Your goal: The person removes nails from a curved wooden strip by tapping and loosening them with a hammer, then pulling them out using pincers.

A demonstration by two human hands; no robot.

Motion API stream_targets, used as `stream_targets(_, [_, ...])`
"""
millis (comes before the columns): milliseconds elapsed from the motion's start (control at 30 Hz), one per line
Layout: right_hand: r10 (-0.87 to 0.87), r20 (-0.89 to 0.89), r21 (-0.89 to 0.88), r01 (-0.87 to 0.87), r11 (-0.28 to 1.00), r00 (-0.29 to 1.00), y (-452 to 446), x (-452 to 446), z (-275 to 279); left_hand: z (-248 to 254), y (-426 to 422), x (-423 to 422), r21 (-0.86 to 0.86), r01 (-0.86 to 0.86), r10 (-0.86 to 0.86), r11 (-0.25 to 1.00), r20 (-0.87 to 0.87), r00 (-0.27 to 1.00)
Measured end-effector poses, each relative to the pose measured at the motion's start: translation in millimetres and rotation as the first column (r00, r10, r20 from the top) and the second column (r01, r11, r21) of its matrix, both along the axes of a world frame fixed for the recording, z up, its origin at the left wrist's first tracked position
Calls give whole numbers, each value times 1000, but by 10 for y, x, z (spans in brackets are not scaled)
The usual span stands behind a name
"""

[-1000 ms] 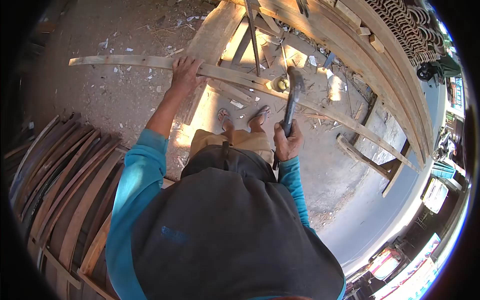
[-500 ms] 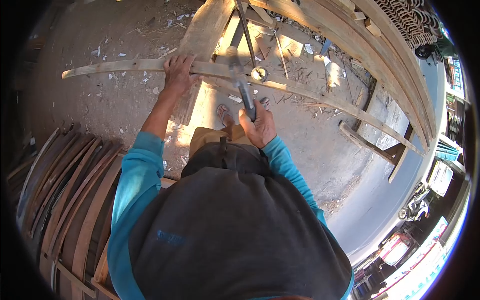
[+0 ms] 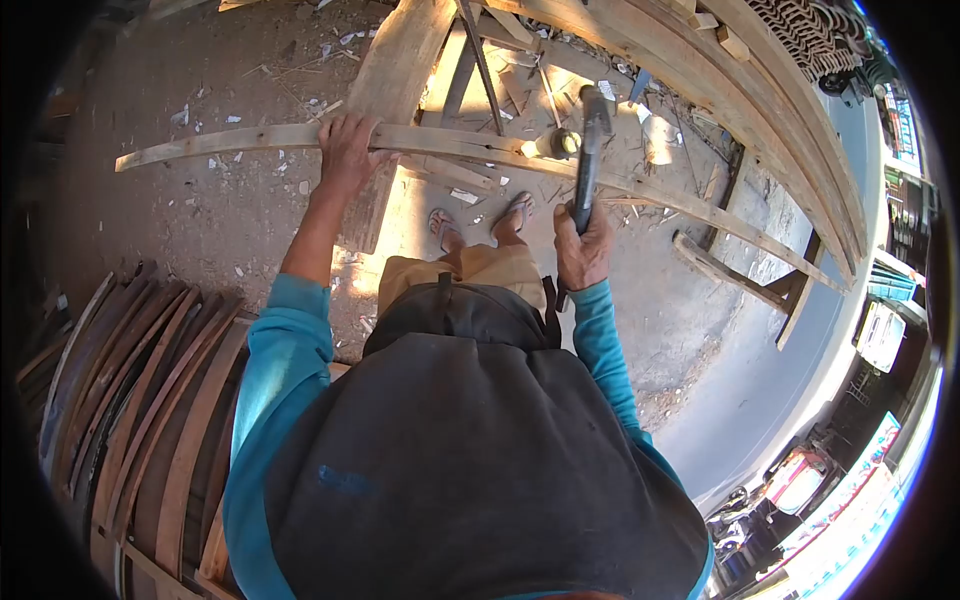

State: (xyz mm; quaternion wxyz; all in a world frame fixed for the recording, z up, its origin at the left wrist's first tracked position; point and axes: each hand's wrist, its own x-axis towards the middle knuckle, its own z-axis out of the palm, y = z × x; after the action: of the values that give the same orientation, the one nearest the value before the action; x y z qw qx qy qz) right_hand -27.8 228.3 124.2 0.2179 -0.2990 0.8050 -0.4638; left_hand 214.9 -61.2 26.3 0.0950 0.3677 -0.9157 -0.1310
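A long, slightly curved wooden strip (image 3: 440, 140) runs across the view, resting over a wide plank (image 3: 375, 205). My left hand (image 3: 347, 150) grips the strip left of its middle, fingers over its far edge and thumb to the right. In my right hand (image 3: 583, 248) is a hammer (image 3: 588, 150), held by the handle with its head raised away from me. The hammer's head overlaps the area right of a small pale yellow, rounded object with a dark rim (image 3: 552, 145), which appears over the strip. I cannot make out its kind.
Several curved wooden pieces (image 3: 180, 400) stand stacked at lower left. Large curved beams (image 3: 740, 100) sweep across the upper right. A dark bar (image 3: 482, 65) slants down toward the strip. Wood scraps litter the ground around my feet (image 3: 512, 215). A road (image 3: 740, 400) lies at right.
My right hand has moved right with the hammer, whose head is now farther right. The pale rounded object appears farther right and turned sideways. My left hand keeps its hold on the strip.
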Motion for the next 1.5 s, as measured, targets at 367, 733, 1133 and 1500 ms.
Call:
stream_targets(367, [-250, 512, 62, 255, 965, 822, -153, -157, -107, 72, 5, -64, 54, -49, 45, 997, 79, 996])
stream_targets(733, [618, -189, 87, -614, 785, 763, -634, 674, 417, -248, -122, 108, 65, 51, -51, 997, -2, 999])
stream_targets(1133, [-62, 133, -150, 82, 985, 989, -217, -99, 161, -54, 26, -29, -48, -38, 36, 998, -49, 998])
stream_targets(1500, [399, 85, 20, -402, 915, 913, -473, 677, 271, 30, 27, -59, -15, -32, 32, 999, -29, 999])
